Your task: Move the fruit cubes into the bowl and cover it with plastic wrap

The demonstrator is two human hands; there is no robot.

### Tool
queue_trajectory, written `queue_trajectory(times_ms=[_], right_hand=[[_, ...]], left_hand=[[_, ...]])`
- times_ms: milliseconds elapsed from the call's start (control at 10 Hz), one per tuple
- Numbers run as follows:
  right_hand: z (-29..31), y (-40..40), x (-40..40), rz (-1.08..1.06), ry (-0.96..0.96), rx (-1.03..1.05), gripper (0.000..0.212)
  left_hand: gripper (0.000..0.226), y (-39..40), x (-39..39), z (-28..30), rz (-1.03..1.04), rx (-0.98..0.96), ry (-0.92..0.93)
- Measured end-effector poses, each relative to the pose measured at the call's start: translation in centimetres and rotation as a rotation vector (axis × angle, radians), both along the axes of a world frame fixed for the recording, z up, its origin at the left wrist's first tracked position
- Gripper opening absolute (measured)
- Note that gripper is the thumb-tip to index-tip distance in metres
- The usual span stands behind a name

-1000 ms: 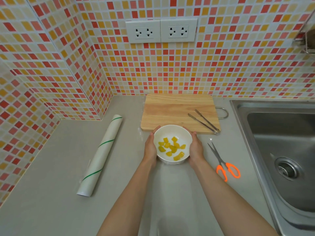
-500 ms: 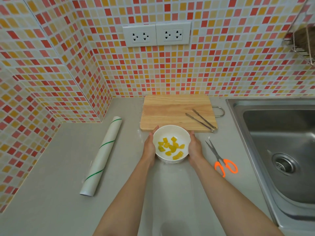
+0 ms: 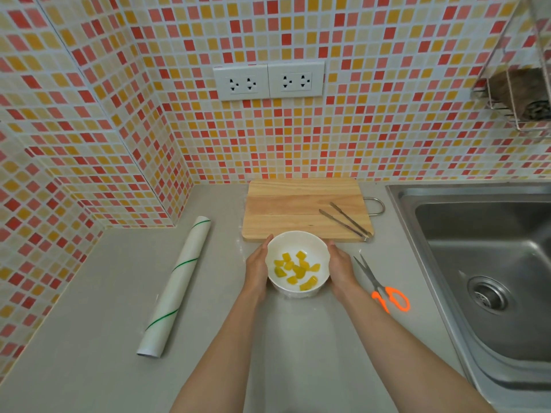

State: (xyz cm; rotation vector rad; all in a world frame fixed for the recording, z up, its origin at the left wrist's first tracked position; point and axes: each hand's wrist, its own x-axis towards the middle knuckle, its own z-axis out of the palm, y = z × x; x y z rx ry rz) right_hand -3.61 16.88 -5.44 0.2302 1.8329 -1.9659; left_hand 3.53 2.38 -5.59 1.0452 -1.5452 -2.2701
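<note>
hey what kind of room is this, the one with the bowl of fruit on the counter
Most likely a home kitchen. A stainless steel sink is set into the grey counter, a wooden cutting board lies by the mosaic-tiled wall, and two hands flank a white bowl of yellow fruit cubes.

A white bowl (image 3: 298, 263) with yellow fruit cubes (image 3: 296, 271) stands on the grey table (image 3: 89, 368). The left grip (image 3: 258, 268) and the right grip (image 3: 340, 268) press flat against its two sides. Just beyond the grips lies a wooden cutting board (image 3: 298, 204), with metal tongs (image 3: 346, 222) on the side nearer the right grip. Beside the right grip lie scissors (image 3: 381, 287) with orange handles. A roll of plastic wrap (image 3: 176, 281) lies well apart from the left grip, on its outer side.
</note>
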Motion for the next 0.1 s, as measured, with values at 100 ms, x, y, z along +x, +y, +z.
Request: queue_trajectory(times_ms=[100], right_hand=[[0.07, 0.11, -0.23, -0.073, 0.024, 0.047, 0.034]], left_hand=[[0.025, 0.02, 0.28, 0.60, -0.010, -0.052, 0.017]])
